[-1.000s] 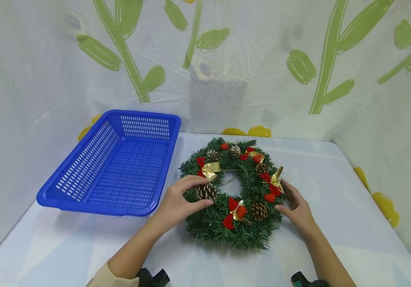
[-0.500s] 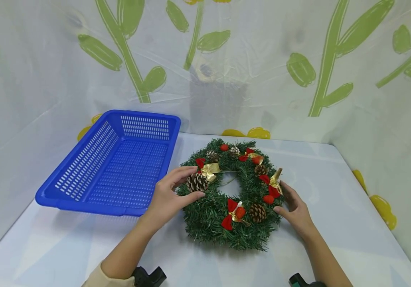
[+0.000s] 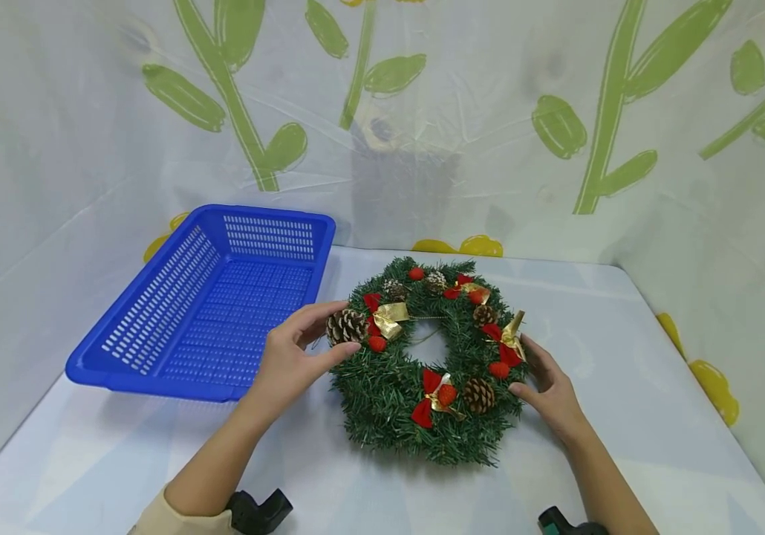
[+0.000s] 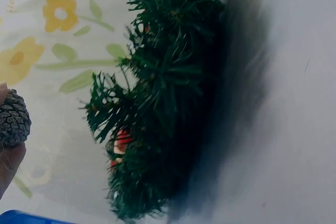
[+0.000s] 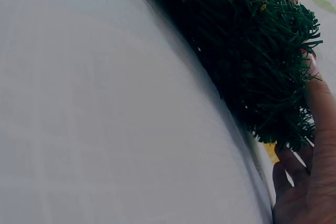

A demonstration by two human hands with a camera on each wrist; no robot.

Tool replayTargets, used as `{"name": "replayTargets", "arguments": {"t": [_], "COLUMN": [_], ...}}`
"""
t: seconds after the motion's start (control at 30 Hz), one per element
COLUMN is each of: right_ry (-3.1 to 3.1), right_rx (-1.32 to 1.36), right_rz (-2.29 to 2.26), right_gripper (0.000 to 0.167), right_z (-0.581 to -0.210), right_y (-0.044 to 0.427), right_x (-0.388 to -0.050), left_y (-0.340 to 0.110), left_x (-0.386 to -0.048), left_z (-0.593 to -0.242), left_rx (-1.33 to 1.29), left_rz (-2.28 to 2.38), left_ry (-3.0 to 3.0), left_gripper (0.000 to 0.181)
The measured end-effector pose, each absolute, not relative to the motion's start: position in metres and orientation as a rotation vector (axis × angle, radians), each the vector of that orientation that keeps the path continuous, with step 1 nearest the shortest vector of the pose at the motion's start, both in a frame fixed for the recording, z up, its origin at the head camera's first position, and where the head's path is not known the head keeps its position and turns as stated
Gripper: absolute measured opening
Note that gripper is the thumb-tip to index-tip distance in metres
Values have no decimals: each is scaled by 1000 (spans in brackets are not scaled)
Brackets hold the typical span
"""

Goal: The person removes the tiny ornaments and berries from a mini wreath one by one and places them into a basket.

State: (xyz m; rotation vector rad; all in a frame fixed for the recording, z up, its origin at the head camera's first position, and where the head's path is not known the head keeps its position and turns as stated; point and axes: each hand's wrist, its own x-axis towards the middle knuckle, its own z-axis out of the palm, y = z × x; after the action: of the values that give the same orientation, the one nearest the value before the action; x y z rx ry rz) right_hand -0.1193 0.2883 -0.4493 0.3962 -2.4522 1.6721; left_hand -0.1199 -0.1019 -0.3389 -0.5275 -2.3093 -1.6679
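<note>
My left hand [image 3: 292, 357] pinches a large brown pine cone [image 3: 346, 328] between thumb and fingers, at the left edge of a green Christmas wreath [image 3: 382, 401]. In the left wrist view the pine cone [image 4: 14, 119] is apart from the wreath's needles [image 4: 157, 87]. The wreath lies on the table, decorated with red bows, gold ribbons, red berries and smaller pine cones. My right hand [image 3: 552, 390] grips its right rim, thumb above and fingers at the outer side. In the right wrist view my right hand [image 5: 315, 171] touches the dark green needles [image 5: 252, 66].
A blue plastic basket [image 3: 185, 386] with slotted sides stands on the white table [image 3: 630, 371], left of the wreath. Behind and beside the table hangs a pale sheet [image 3: 476, 111] printed with green stems and yellow flowers.
My left hand has lifted the large pine cone off the wreath's left side and moved it left, uncovering a red berry under the gold bow. My right hand stays at the right rim.
</note>
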Motion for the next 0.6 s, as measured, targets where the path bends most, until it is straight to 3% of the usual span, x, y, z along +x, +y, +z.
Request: {"name": "replayTargets", "arguments": {"t": [0.6], "right_ry": [-2444], "right_rx": [401], "right_rz": [1673], "right_gripper": [74], "right_z": [-449], "right_y": [289], "right_x": [-120], "left_y": [-137], "left_x": [-124], "left_z": [-296], "left_rx": [-607], "left_rz": [-1530], "left_ry": [-2475], "left_gripper": [48]}}
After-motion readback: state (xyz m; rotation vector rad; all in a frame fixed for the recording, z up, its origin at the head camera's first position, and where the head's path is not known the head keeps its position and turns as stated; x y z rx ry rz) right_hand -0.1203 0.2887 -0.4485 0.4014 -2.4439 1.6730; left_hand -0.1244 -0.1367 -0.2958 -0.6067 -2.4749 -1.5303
